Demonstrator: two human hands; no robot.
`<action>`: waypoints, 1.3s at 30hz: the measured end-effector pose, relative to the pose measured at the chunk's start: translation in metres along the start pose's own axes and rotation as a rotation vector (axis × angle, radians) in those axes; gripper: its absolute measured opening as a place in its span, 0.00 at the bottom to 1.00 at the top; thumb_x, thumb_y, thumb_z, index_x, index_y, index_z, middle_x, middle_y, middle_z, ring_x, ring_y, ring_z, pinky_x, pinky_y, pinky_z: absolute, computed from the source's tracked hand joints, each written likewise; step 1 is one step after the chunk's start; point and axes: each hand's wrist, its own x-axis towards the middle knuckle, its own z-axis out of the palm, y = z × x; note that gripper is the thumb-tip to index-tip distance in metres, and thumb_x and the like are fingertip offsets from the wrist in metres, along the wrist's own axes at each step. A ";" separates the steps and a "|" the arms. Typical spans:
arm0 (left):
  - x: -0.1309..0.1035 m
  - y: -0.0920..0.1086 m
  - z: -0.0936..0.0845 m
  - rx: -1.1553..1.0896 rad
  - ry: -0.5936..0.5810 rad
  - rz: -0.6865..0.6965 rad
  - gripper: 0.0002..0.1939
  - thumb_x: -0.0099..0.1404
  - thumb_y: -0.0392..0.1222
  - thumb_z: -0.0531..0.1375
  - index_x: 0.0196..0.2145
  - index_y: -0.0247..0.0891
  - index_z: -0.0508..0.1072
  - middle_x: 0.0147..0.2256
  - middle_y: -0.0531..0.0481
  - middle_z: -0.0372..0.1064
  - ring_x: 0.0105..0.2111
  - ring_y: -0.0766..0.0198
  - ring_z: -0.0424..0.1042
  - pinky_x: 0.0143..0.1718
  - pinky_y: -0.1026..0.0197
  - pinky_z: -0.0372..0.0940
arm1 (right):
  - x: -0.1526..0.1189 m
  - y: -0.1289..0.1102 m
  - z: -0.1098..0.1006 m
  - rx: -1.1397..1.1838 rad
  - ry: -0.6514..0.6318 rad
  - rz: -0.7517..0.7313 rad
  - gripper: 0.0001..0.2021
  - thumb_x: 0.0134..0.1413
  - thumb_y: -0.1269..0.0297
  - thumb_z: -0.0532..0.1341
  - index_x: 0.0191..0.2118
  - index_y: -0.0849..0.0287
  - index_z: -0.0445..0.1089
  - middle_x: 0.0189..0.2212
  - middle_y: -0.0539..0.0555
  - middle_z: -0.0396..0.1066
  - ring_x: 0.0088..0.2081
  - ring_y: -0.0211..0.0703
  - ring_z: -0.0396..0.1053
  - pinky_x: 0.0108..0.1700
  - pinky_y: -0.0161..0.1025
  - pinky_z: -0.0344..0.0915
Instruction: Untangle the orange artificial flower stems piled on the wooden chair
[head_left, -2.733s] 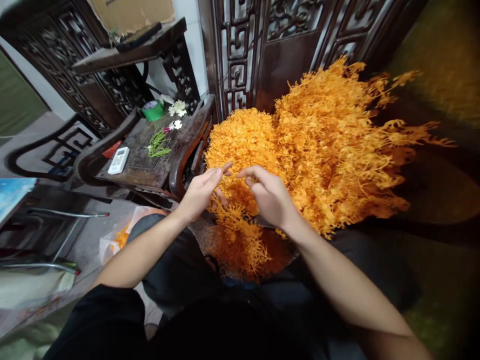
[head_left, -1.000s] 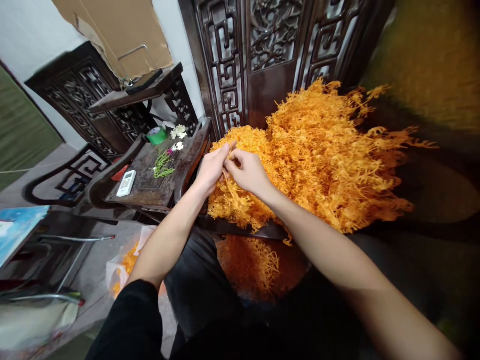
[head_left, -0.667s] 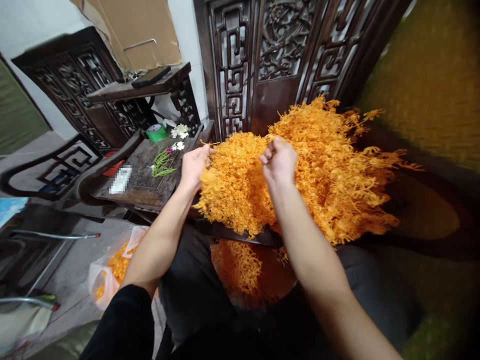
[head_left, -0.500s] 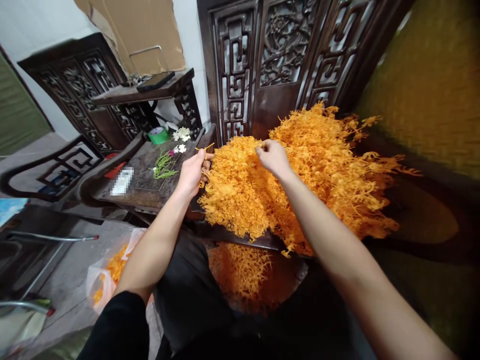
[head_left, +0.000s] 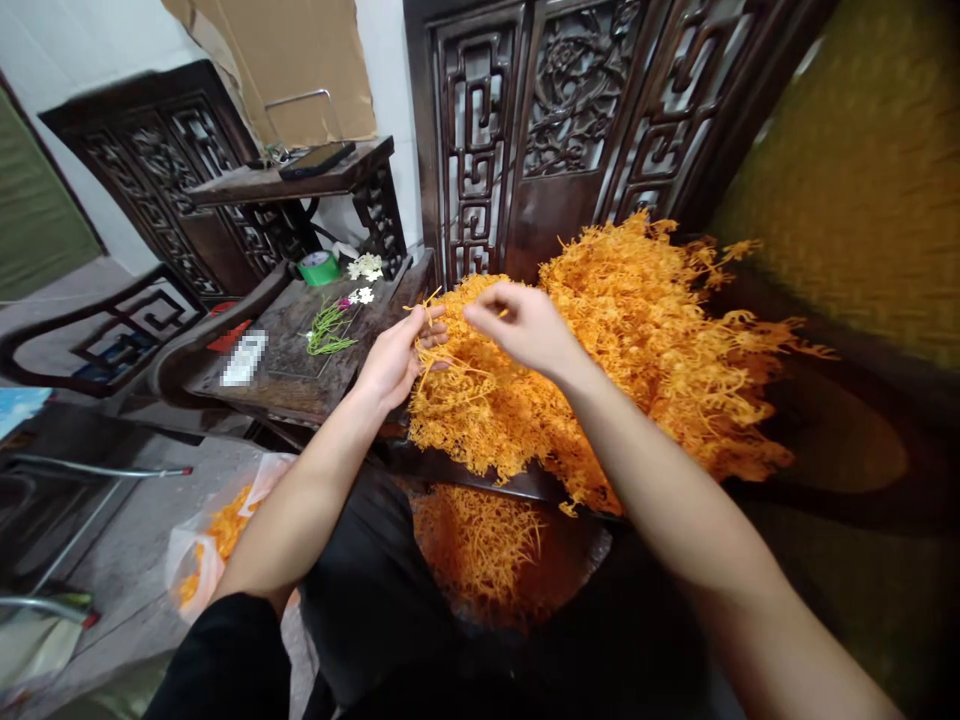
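A big heap of orange branching pieces [head_left: 645, 330] lies on the dark wooden seat. At its left side my left hand [head_left: 397, 362] holds a few thin orange pieces [head_left: 429, 312] between thumb and fingers, palm partly turned up. My right hand [head_left: 521, 322] is just to the right, over the heap, its thumb and index finger pinched together. Whatever is between those fingertips is too small to make out. More orange pieces [head_left: 487, 535] lie in a round container below the seat's edge, between the knees.
On the wooden surface at the left are green tape [head_left: 319, 268], white flowers [head_left: 365, 267], green stems [head_left: 328, 328] and a red item [head_left: 229, 330]. A plastic bag [head_left: 187, 565] with orange pieces stands on the floor. Carved wooden panels [head_left: 570, 90] rise behind the heap.
My right hand has moved left, closer to my left hand. My left hand has shifted slightly right and turned more palm-up, showing more orange strands by its fingers.
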 end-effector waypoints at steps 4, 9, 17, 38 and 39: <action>-0.010 -0.003 0.014 -0.031 -0.062 0.003 0.20 0.73 0.53 0.59 0.51 0.35 0.78 0.50 0.38 0.76 0.50 0.53 0.76 0.48 0.50 0.76 | -0.036 -0.029 0.007 -0.041 -0.167 -0.122 0.06 0.60 0.65 0.67 0.42 0.57 0.78 0.41 0.54 0.78 0.41 0.44 0.73 0.49 0.45 0.68; -0.024 0.003 0.014 0.090 -0.169 0.013 0.23 0.65 0.49 0.69 0.54 0.37 0.76 0.58 0.37 0.73 0.62 0.46 0.69 0.60 0.40 0.69 | -0.059 -0.011 0.004 0.120 -0.071 -0.005 0.07 0.63 0.66 0.63 0.44 0.58 0.78 0.40 0.55 0.75 0.42 0.44 0.73 0.44 0.44 0.70; -0.029 -0.008 0.015 0.216 -0.286 0.221 0.36 0.47 0.31 0.75 0.55 0.38 0.74 0.61 0.38 0.70 0.64 0.46 0.68 0.65 0.43 0.65 | -0.084 0.001 0.017 0.359 -0.126 0.125 0.22 0.58 0.62 0.67 0.58 0.57 0.71 0.48 0.57 0.74 0.33 0.39 0.73 0.39 0.44 0.72; -0.048 0.002 0.021 1.069 -0.342 0.550 0.06 0.63 0.40 0.69 0.39 0.38 0.81 0.37 0.49 0.81 0.35 0.63 0.77 0.39 0.61 0.70 | -0.088 -0.010 0.003 0.661 0.051 0.272 0.17 0.48 0.61 0.73 0.35 0.55 0.63 0.33 0.50 0.72 0.34 0.39 0.72 0.38 0.41 0.69; -0.048 0.003 0.020 1.110 -0.324 0.601 0.03 0.64 0.37 0.67 0.37 0.38 0.81 0.35 0.49 0.80 0.34 0.64 0.77 0.39 0.61 0.69 | -0.089 -0.009 0.000 0.640 0.037 0.287 0.18 0.46 0.61 0.74 0.35 0.55 0.63 0.32 0.50 0.72 0.33 0.39 0.71 0.38 0.41 0.69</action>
